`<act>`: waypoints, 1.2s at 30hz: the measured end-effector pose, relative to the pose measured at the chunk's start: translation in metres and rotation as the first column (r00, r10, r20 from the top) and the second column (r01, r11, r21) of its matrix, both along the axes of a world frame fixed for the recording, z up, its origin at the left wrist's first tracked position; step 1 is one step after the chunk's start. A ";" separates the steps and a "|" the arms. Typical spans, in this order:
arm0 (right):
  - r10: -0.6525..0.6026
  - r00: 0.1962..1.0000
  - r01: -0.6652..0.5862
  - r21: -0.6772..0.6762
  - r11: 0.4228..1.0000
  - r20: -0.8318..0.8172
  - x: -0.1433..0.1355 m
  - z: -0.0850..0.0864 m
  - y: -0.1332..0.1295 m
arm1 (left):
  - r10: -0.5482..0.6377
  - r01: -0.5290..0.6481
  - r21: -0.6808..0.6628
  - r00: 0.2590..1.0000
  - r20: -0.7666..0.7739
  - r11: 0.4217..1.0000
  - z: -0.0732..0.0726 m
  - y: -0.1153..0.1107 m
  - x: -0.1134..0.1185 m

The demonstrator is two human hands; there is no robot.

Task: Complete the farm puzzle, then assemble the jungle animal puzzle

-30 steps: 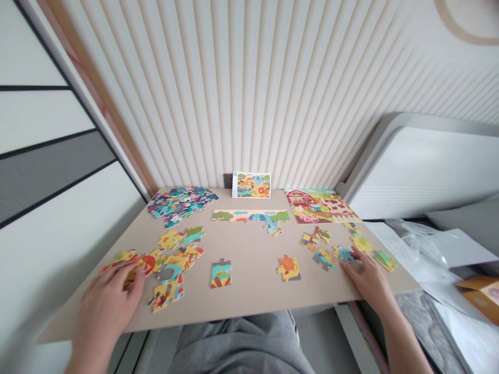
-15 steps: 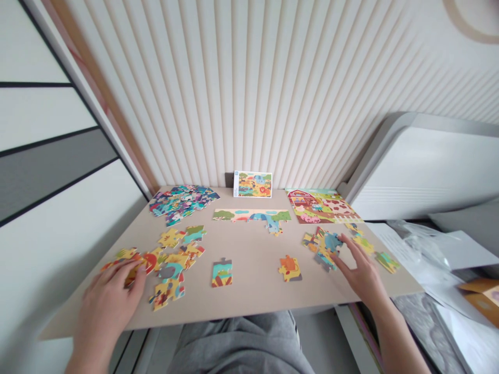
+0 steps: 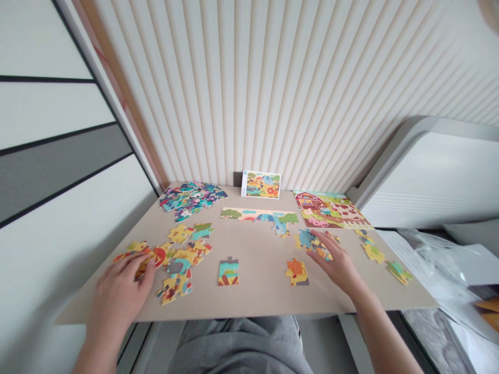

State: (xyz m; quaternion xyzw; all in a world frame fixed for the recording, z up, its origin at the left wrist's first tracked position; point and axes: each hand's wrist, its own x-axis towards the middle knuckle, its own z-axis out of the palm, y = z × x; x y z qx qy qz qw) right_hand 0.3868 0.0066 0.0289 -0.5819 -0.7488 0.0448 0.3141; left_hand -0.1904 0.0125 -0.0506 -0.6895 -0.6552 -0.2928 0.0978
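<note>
My left hand (image 3: 122,283) rests at the left of the table, fingers curled and thumb bent around an orange and yellow puzzle piece (image 3: 143,266) partly hidden by them. Beside it lies a loose pile of yellow puzzle pieces (image 3: 183,257). My right hand (image 3: 337,265) has its thumb and fingertips at a blue elephant puzzle piece (image 3: 305,238), just below the joined top strip (image 3: 249,215). Other pieces (image 3: 323,249) lie partly hidden under the right fingers. Two single pieces sit nearer me: a teal one (image 3: 228,272) and an orange and yellow one (image 3: 297,272).
A picture card (image 3: 261,185) leans against the ribbed wall. A heap of purple and teal pieces (image 3: 191,199) lies at the back left, a finished farm puzzle (image 3: 331,210) at the back right. Several pieces (image 3: 373,252) line the right side. Clear plastic wrapping (image 3: 432,254) lies beyond the table's edge.
My right hand has moved left with the blue elephant piece, towards the joined strip. My left hand stays at the same pieces. The whole view has shifted slightly.
</note>
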 end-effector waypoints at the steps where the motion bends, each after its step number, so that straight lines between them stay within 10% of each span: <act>1: 0.043 0.999 -0.043 -0.035 0.998 -0.008 -0.006 0.001 0.010 | 0.021 -0.021 0.015 1.000 -0.012 1.000 0.001 0.000 0.001; 11: 0.353 0.936 -0.349 -0.169 0.922 -0.011 -0.074 -0.002 0.110 | 0.060 -0.058 0.065 0.998 -0.036 0.996 0.002 -0.001 0.005; 36: 0.351 0.936 -0.352 -0.134 0.926 -0.030 -0.068 -0.025 0.121 | 0.059 -0.054 0.087 0.997 -0.055 0.995 0.002 -0.002 0.005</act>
